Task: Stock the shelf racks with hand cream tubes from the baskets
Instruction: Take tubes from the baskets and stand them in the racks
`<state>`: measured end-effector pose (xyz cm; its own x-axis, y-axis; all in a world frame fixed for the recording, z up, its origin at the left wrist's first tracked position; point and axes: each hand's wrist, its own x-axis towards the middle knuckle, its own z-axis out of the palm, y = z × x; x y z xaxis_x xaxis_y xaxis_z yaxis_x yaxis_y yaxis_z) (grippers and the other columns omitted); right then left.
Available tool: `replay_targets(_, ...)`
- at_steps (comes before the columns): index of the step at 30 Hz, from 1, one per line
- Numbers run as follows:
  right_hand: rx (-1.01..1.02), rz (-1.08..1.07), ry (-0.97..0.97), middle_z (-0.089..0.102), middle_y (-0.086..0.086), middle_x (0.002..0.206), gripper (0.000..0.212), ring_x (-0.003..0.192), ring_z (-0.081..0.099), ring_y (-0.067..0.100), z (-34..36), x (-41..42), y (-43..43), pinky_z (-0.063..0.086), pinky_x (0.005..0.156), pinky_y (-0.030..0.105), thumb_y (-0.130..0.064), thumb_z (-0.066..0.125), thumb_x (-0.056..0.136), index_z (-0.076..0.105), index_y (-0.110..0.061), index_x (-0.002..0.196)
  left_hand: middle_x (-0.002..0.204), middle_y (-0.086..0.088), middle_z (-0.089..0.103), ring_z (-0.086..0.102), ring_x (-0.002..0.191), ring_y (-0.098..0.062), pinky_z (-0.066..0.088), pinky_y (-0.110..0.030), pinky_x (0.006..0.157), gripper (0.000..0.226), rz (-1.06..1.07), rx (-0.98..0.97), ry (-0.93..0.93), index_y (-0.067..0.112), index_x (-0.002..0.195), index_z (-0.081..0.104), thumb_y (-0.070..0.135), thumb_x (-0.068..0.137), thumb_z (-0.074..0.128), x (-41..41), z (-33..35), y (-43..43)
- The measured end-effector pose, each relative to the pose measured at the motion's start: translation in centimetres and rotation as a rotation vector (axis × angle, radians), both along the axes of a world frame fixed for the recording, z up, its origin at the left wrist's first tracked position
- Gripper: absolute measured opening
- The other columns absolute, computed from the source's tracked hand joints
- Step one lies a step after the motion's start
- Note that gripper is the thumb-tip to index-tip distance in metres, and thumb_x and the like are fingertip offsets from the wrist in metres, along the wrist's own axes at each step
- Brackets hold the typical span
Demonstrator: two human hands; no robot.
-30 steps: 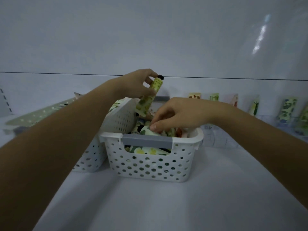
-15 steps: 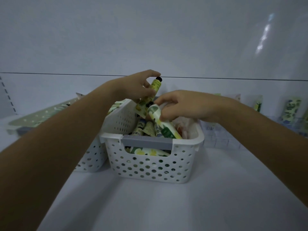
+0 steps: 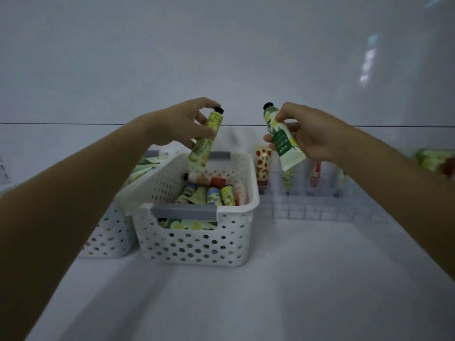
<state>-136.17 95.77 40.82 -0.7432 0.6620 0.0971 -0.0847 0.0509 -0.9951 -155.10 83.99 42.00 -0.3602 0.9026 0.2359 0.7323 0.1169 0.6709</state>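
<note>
The left hand (image 3: pixel 181 125) pinches a yellow tube (image 3: pixel 205 141), cap up, above the basket (image 3: pixel 197 238). The right hand (image 3: pixel 314 134) grasps a green tube (image 3: pixel 283 143), cap tilted toward eleven o'clock, over the rack (image 3: pixel 320 212) at the basket's three o'clock. Loose tubes (image 3: pixel 213 195) lie in the basket.

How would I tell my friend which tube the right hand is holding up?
Find the white holey basket in the middle of the shelf. Just above its right side, the right hand holds a tube in the air, black cap up. It has a dark green patch with pale writing, unlike the yellow tube in the left hand.
</note>
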Motion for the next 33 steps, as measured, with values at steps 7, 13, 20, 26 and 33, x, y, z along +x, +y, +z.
replay_targets(7,0.002,-0.042,-0.034,0.061,0.013,0.086,0.010,0.056,0.066,0.015,-1.0,8.1,2.8,0.055,0.053,0.024,-0.011,0.047,0.090,0.051,-0.004,0.095,0.097,-0.001,0.051,0.059,0.082,-0.016,0.055,-0.030,0.065,0.053,-0.075,0.015,-0.002,0.020,0.134,0.038,0.006,0.088,0.058,7.4,1.8,3.6)
replay_targets(13,-0.115,-0.086,-0.012,0.067,0.010,0.092,0.021,0.061,0.068,0.016,-2.1,15.9,6.7,0.055,0.051,0.024,-0.013,0.043,0.095,0.055,-0.001,0.106,0.097,0.003,0.050,0.059,0.081,-0.014,0.055,-0.028,0.066,0.066,-0.174,0.017,0.003,0.029,0.142,0.026,0.008,0.088,0.059,16.0,1.7,8.0)
replay_targets(20,-0.212,-0.154,0.066,0.060,0.016,0.102,0.019,0.067,0.067,0.013,-3.9,25.3,10.7,0.057,0.057,0.019,-0.002,0.044,0.093,0.056,0.002,0.108,0.091,-0.003,0.052,0.059,0.068,-0.016,0.056,-0.023,0.052,0.043,-0.236,0.010,-0.090,0.023,0.121,0.041,0.006,0.087,0.059,24.8,-2.0,12.4)
replay_targets(26,-0.039,-0.330,0.078,0.065,0.012,0.091,0.019,0.058,0.069,0.011,-4.4,31.1,13.1,0.053,0.050,0.017,0.004,0.056,0.086,0.057,-0.004,0.103,0.090,-0.001,0.051,0.059,0.071,-0.015,0.057,-0.026,0.057,0.041,-0.232,-0.046,-0.151,0.026,0.115,0.040,0.003,0.087,0.058,29.5,-5.6,15.8)
replay_targets(33,0.149,-0.559,0.200,0.064,0.001,0.081,0.007,0.068,0.063,0.009,-4.8,35.4,16.7,0.054,0.063,0.021,-0.015,0.059,0.090,0.059,-0.015,0.083,0.112,-0.005,0.046,0.055,0.092,-0.023,0.052,-0.026,0.069,0.052,-0.230,-0.057,-0.128,0.026,0.135,0.038,0.013,0.089,0.057,34.1,-7.5,19.0)
